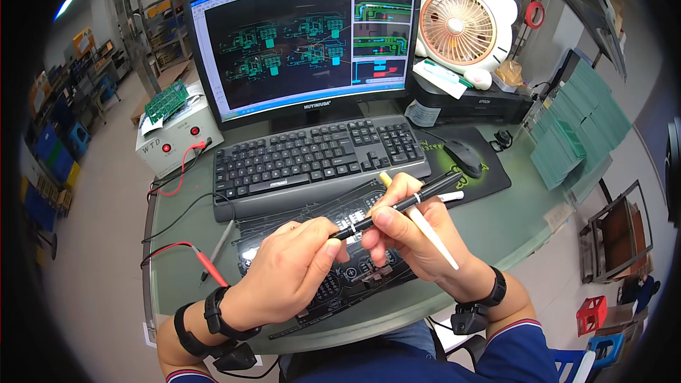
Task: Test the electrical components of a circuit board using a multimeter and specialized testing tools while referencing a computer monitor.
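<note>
Both hands are raised over the desk. A black pen with silver bands runs between them, tilted up to the right. My left hand is closed on its lower left end, fingertips pinched. Thumb and fingers of my right hand grip the pen further along. A slim cream-white stick, perhaps a second pen, also sits in the right hand, crossing the black pen. Below lies a dark circuit panel with white printed marks, partly hidden by my hands. A red test probe lies beside my left wrist.
Behind stand a keyboard and a monitor showing board layouts. A mouse rests on a dark mat at right. A white box with red terminals is at left, a fan back right, and green boards far right.
</note>
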